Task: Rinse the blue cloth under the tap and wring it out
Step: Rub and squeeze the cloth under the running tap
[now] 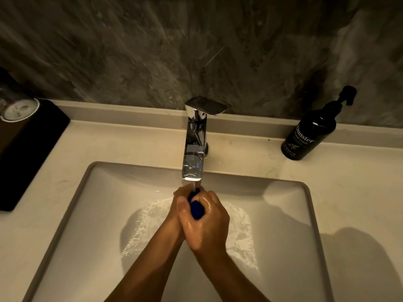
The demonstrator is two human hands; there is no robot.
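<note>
Under the tap, in the head view, we see the blue cloth bunched between both hands, long axis running away from us toward the spout; right hand wraps it nearer us, left hand grips alongside, water running into the sink

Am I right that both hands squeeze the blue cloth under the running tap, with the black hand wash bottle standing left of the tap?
Not quite: in the head view the hand wash bottle stands right of the tap. Both hands do squeeze the blue cloth under it.
</note>
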